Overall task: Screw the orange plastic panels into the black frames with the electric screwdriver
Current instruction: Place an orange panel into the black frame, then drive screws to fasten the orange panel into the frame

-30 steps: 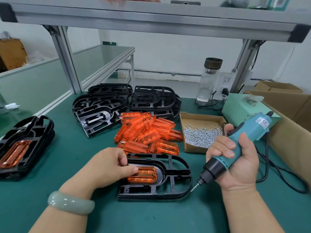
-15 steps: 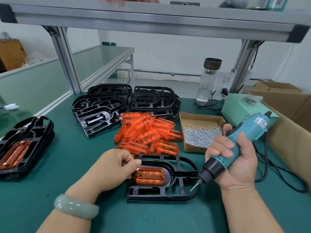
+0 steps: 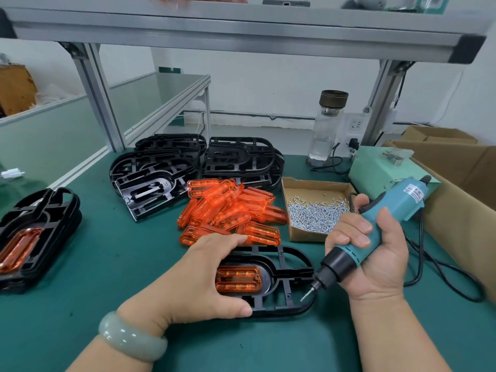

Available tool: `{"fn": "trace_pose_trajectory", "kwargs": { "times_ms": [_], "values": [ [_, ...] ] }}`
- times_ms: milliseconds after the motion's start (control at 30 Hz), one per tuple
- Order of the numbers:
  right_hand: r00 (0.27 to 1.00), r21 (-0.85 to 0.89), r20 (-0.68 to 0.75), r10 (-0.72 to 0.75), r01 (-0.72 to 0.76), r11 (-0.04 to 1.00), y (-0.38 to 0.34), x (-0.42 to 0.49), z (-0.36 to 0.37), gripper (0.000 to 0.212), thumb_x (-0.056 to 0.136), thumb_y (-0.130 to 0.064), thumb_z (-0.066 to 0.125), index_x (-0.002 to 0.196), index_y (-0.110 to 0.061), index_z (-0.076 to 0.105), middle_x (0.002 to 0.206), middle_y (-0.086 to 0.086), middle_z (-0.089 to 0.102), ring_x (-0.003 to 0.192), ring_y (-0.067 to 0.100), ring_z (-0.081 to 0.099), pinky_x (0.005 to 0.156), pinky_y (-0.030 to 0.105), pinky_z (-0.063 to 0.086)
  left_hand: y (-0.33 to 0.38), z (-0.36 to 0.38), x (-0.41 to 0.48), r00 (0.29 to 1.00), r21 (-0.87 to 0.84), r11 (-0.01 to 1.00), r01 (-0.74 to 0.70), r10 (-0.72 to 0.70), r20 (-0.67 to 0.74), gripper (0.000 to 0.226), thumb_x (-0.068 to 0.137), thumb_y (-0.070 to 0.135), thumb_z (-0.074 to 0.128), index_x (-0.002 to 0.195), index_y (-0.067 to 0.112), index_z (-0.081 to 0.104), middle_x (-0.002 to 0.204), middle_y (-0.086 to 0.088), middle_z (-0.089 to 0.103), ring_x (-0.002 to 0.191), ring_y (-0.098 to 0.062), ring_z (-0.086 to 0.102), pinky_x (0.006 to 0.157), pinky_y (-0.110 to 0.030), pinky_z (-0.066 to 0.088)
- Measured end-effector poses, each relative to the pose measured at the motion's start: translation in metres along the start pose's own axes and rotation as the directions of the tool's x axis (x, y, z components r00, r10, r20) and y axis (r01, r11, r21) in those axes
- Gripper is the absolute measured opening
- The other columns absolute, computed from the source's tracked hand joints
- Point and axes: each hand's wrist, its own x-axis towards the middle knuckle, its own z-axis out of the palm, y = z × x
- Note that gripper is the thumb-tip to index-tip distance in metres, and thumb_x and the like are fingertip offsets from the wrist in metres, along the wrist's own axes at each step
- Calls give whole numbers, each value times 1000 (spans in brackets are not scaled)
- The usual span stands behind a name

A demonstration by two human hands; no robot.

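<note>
Bench update, mid-job, everything placed off the cardboard screw box. The green mat runs under the lot. Left of the box and further back are the stacks of bare black frames. Far left of it is the done stack, with a panel showing in the top one. Right against the box's left side is the pile of loose orange panels.

The working frame lies flat just in front of the box, and that's what changed. Over the last second I've slid it right, so its right end now sits under the driver tip rather than beside it. My left hand has gone from resting by the panel to clamping the frame's left end, fingers over the far rim and thumb hooked on the near one. My right hand, in front of the box's right corner, is wrapped round the electric screwdriver, which has barely shifted. So I reckon the lining-up is about done and driving comes next.

The orange panel sits flat in the frame's oval pocket. It's ribbed, glossy and see-through, with a small hole near its right edge. Can't tell if any screw is in yet. The bit slants down-left at the frame's near-right corner, apart from the panel. Whether it's touching, or carrying a screw, I can't see.
</note>
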Motion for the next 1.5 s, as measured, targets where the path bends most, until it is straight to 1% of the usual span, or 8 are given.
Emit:
{"fn": "trace_pose_trajectory", "kwargs": {
  "times_ms": [200,367,567,767,967,1133,1300,1500],
  "values": [
    [1000,8,1,0,0,1000,1,0,1,54,52,-24,93,97,-19,62,56,-9,48,41,2,47,49,17,47,4,2,1,1000,46,999,-3,3,2,98,55,67,65,140,49,21,137,29,26,134,4,16,113,-26,23],
    [1000,12,8,4,-4,1000,-1,0,1,53,53,-25,92,97,-19,62,56,-9,48,41,2,47,49,16,47,13,-2,3,999,-43,999,-9,8,-31,78,59,72,58,126,61,21,133,42,15,136,8,9,113,-20,15],
    [1000,38,17,5,-6,999,-4,1,0,53,54,-24,92,97,-18,62,57,-10,47,42,2,47,49,17,46,48,-2,59,960,59,995,-77,89,-264,51,90,31,59,138,24,45,137,13,48,125,2,38,102,-11,24],
    [1000,34,29,13,-14,999,-7,2,-3,53,55,-24,92,97,-17,61,56,-9,47,41,2,47,48,17,46,86,17,145,998,288,957,-42,56,-38,40,97,20,43,137,19,44,140,-5,49,129,-23,44,109,-36,30],
    [1000,32,19,17,-18,999,-11,7,-5,52,55,-24,92,96,-18,62,57,-9,46,41,2,47,49,17,46,82,44,180,952,590,788,173,-288,105,39,96,29,38,135,26,42,148,-6,34,143,-39,-3,108,-63,-11],
    [999,34,31,21,-22,999,-10,7,-7,52,57,-24,92,98,-17,60,57,-8,47,42,2,47,49,18,47,84,44,185,956,568,781,259,-289,-39,5,85,23,55,82,19,52,118,-9,57,129,-36,25,110,-60,-2],
    [1000,12,19,15,-15,1000,-9,8,-6,53,55,-25,92,97,-18,61,57,-9,46,41,2,46,49,17,46,87,44,183,974,552,813,186,-77,-214,11,90,23,52,89,19,62,101,-3,66,114,-26,48,113,-51,7],
    [1000,11,9,10,-10,1000,-7,7,-4,55,53,-25,93,96,-18,60,56,-9,46,41,2,46,48,17,46,98,32,176,954,178,984,28,26,-297,9,89,23,51,81,23,55,95,1,67,93,-22,59,88,-36,44]
  ]
}}
